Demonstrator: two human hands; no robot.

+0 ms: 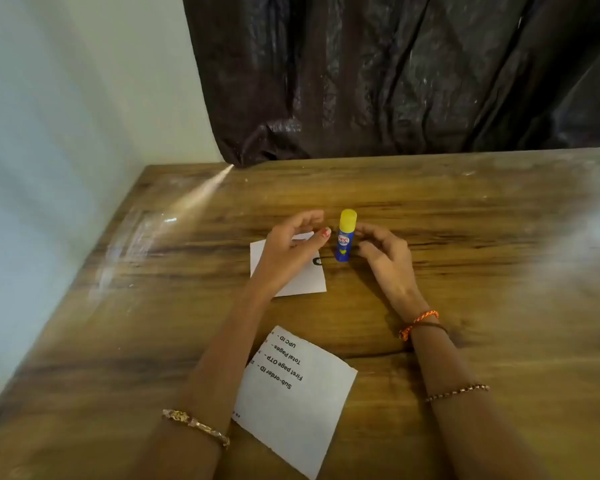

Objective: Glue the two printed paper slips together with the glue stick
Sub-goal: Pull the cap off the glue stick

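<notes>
On the wooden counter (465, 209), the left hand (288, 247) hovers with loose fingers over the far paper slip (302, 282), grasping nothing. Just right stands the capped glue stick (345, 237), upright. The right hand (385, 254) curls loosely beside it, empty. The second slip (291, 403) lies nearer, between the forearms.

On the wooden table (465, 209) a capped glue stick (345, 237) stands upright between the loosely curled left hand (291, 251), above the far slip (303, 282), and right hand (385, 258), the near slip (298, 403) lying between the forearms.
</notes>
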